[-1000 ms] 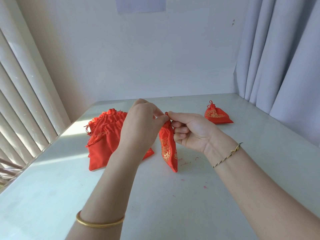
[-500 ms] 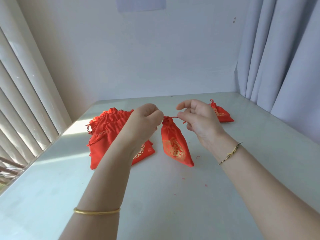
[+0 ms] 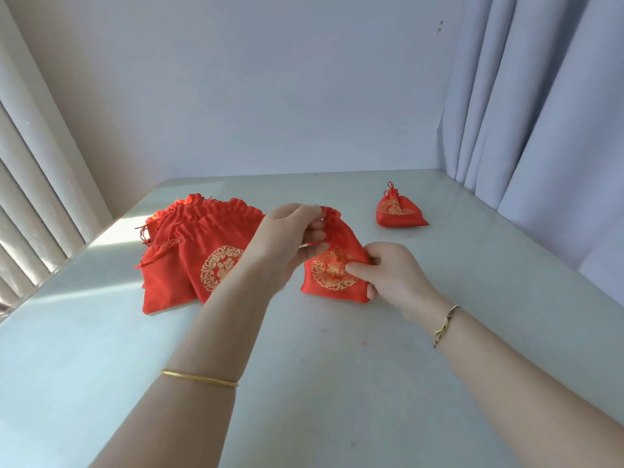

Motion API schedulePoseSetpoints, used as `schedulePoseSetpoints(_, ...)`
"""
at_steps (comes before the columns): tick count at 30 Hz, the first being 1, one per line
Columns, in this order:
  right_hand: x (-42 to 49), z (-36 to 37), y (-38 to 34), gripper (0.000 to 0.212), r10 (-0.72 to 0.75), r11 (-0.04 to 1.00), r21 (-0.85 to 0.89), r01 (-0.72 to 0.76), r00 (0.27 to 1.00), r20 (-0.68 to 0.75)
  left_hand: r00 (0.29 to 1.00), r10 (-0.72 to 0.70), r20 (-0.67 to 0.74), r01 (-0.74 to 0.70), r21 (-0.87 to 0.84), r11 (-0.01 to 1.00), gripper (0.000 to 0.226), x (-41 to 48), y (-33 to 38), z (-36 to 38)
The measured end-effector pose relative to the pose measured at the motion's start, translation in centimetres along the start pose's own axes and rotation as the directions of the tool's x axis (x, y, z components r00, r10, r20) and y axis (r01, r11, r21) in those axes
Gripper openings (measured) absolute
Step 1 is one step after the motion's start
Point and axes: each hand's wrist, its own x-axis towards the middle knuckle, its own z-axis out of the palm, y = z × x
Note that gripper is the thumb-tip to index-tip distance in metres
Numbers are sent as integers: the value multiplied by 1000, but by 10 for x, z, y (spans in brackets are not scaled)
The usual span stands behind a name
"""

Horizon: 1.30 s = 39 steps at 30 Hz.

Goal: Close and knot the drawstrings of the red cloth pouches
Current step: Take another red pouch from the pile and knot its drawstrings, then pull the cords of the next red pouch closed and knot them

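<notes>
So the left grip is closed on the bunched-up top of a red pouch, with its fingers curled round the neck. The right grip holds the same pouch lower down. Its thumb presses on the round gold pattern, and its other fingers are tucked behind the pouch's right edge. The pouch sits between the two grips, low over the counter. I cannot tell if its bottom touches the counter. Its long way runs from far to near: the neck points away from the person, and the flat bottom points back toward the person. The gold side faces up. The strings cannot be made out, as the left grip covers the neck. A pile of red pouches lies flat just left of the left grip and partly behind its wrist. Their wide, frilly tops point away too. Well past the right grip and a bit to its right, a small pouch lies alone. Its neck is pulled tight and points up and away. A gold bangle is on the arm behind the left grip. A thin cord bracelet is on the wrist behind the right grip.
</notes>
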Motion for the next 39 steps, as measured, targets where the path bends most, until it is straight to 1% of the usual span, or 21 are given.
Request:
schedulePoseSetpoints(1,8,-9,5,19,22,999,48,-20,998,-57,1000,-11,-5,11,13,1000,10,3,-1,2)
schedulePoseSetpoints(2,19,-20,12,21,29,998,56,-22,992,-123,1000,-17,-21,18,27,999,9,5,-2,3)
schedulePoseSetpoints(5,56,-55,35,24,18,999,-24,-26,961,-276,997,-25,-70,27,36,999,11,14,-4,0)
schedulePoseSetpoints(7,76,-73,44,25,8,995,-89,-36,954,-300,996,-35,-85,38,32,999,9,19,-7,-2)
schedulePoseSetpoints(10,98,-84,53,22,4,962,-254,-95,942,-336,994,-51,-92,56,44,997,9,23,-14,-2)
schedulePoseSetpoints(13,111,-82,62,14,4,880,-434,-196,914,-406,994,-49,-94,54,56,997,9,27,-18,-1)
schedulePoseSetpoints(15,116,-76,68,22,18,819,-505,-272,892,-451,995,-38,-94,43,53,998,9,28,-19,-2)
schedulePoseSetpoints(17,115,-70,70,33,32,802,-500,-328,858,-512,995,-23,-99,29,59,998,9,27,-19,-5)
schedulePoseSetpoints(19,111,-67,69,37,-1,816,-470,-336,812,-583,993,7,-116,2,84,996,9,24,-17,-9)
schedulePoseSetpoints(20,108,-66,66,37,-26,824,-460,-331,788,-615,989,35,-143,-19,111,994,9,22,-14,-13)
schedulePoseSetpoints(22,99,-59,54,35,-68,851,-435,-292,762,-644,959,125,-253,-67,226,972,9,19,-12,-25)
schedulePoseSetpoints(24,89,-42,35,30,-77,914,-356,-195,777,-624,881,261,-396,-93,397,913,8,16,-14,-43)
schedulePoseSetpoints(26,78,-15,15,25,-84,965,-255,-66,840,-536,782,351,-515,-54,505,861,16,11,-16,-61)
schedulePoseSetpoints(28,67,19,-3,25,-93,988,-148,40,924,-370,696,389,-604,40,574,818,32,5,-18,-78)
schedulePoseSetpoints(29,62,37,-12,26,-86,994,-88,64,959,-269,669,399,-627,95,605,790,40,2,-19,-85)
schedulePoseSetpoints(30,56,54,-20,28,-77,997,-32,73,982,-173,661,405,-631,142,636,759,46,0,-18,-90)
schedulePoseSetpoints(32,46,86,-37,35,-65,997,37,66,998,-20,682,415,-602,193,695,692,55,-3,-17,-102)
schedulePoseSetpoints(34,39,110,-46,42,-55,998,41,52,996,66,714,404,-572,228,736,638,56,-2,-21,-115)
schedulePoseSetpoints(35,38,119,-48,41,-57,998,24,55,995,81,731,395,-556,246,756,607,55,-1,-24,-121)
schedulePoseSetpoints(37,36,129,-47,28,-76,996,-31,79,995,67,754,399,-522,262,796,546,52,1,-30,-129)
schedulePoseSetpoints(39,37,133,-47,18,-107,991,-82,110,993,42,748,436,-501,239,815,527,44,3,-33,-136)
